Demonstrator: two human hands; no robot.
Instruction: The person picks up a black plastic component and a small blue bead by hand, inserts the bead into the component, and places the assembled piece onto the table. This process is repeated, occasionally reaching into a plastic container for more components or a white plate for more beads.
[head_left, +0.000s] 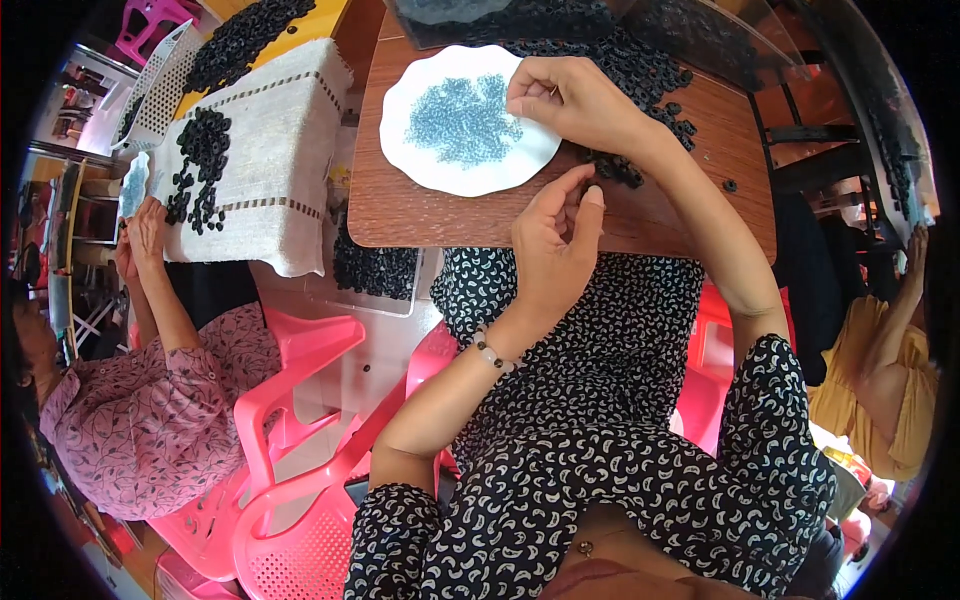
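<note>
The right hand (560, 95) rests on the right rim of the white plate (420, 150), fingers pinched over the small blue beads (462, 118). The left hand (553, 245) hovers at the near edge of the table (400, 215) – fingers curled around something too small to tell – beside black rings (640, 70).

Plate (470, 160) lay on the bench (420, 215), left of centre, with a heap of small beads (462, 118) in it. Pile of rings (620, 60) lay on the bench behind and to the right of the plate. Right hand (575, 100) rested over the plate's right rim; left hand (555, 245) sat at the bench's near edge, in front of the plate. A second bench (270, 150) stood to the left, carrying more rings (200, 165). A chair (290, 420) stood below it, beside a seated person (150, 410).
</note>
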